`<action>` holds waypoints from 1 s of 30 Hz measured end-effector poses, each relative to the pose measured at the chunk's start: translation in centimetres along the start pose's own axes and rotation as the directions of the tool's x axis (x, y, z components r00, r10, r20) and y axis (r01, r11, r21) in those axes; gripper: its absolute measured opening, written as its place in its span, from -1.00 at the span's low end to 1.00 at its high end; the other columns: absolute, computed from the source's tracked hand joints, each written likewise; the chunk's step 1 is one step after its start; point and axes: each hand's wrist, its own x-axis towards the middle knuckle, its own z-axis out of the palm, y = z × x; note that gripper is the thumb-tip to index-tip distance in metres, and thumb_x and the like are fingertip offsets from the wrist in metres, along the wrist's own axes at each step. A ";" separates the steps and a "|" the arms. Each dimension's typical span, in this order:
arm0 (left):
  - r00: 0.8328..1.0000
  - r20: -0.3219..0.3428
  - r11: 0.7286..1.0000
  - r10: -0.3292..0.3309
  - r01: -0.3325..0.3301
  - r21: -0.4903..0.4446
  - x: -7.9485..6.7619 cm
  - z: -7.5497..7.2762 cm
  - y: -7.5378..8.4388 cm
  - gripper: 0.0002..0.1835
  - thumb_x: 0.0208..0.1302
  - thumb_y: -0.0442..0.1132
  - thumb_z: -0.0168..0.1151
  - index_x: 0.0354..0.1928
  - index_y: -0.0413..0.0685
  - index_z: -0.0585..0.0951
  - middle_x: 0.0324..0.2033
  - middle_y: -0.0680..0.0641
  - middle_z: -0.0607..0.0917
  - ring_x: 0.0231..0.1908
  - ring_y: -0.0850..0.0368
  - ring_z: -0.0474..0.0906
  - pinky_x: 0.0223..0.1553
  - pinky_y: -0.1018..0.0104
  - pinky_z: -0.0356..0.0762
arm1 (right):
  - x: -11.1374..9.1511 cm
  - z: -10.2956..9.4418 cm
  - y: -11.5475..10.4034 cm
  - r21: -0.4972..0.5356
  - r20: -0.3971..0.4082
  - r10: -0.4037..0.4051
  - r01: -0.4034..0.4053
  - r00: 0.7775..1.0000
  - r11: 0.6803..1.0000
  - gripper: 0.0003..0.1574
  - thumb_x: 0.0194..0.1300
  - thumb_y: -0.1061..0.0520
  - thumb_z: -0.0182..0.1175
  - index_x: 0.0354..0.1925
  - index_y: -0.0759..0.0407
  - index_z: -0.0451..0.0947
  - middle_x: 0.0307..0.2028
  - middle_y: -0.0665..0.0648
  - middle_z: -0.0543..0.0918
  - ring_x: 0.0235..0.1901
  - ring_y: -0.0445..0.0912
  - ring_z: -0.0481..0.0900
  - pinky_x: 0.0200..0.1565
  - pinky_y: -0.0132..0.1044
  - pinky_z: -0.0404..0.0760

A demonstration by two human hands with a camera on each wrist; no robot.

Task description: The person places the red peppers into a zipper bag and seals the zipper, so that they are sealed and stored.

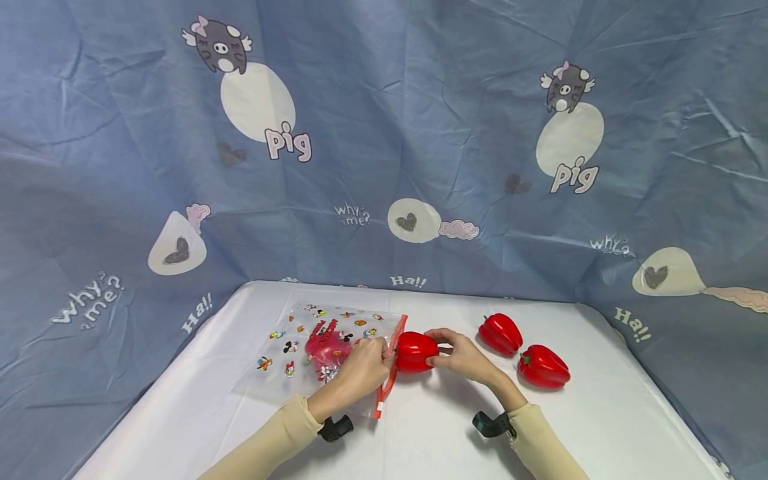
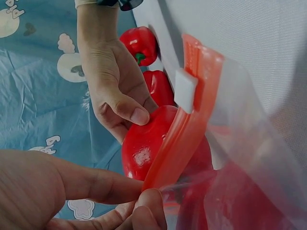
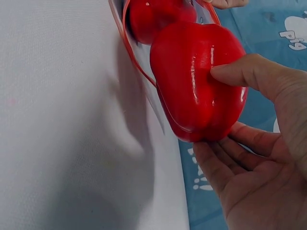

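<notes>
A clear zip bag (image 1: 273,373) with cartoon prints lies on the table, its orange-red zip edge (image 2: 168,148) facing right. My left hand (image 1: 365,367) pinches that edge between thumb and fingers; a white slider (image 2: 185,90) sits on it in the left wrist view. Inside the bag shows a red bell pepper (image 1: 324,350). My right hand (image 1: 463,358) holds another red bell pepper (image 3: 199,76) by thumb and fingers, right at the bag's mouth. In the left wrist view the zip edge crosses in front of this pepper.
Two more red bell peppers, a farther one (image 1: 501,335) and a nearer one (image 1: 543,367), lie on the white table (image 1: 432,440) right of my right hand. A blue printed cloth (image 1: 360,167) hangs behind the table and along its sides.
</notes>
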 end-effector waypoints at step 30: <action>1.000 0.017 1.000 -0.017 0.017 0.005 0.1 0.0 0.0 -0.82 0.04 -0.55 0.12 -0.59 -0.18 0.45 -0.73 0.01 0.44 -0.69 0.26 0.34 -0.71 0.55 0.30 | -0.2 1.0 -0.6 0.006 0.102 -0.002 0.002 0.995 1.000 -0.40 0.16 0.25 0.29 0.18 0.32 0.41 0.10 0.28 0.56 0.11 0.20 0.54 0.07 -0.08 0.58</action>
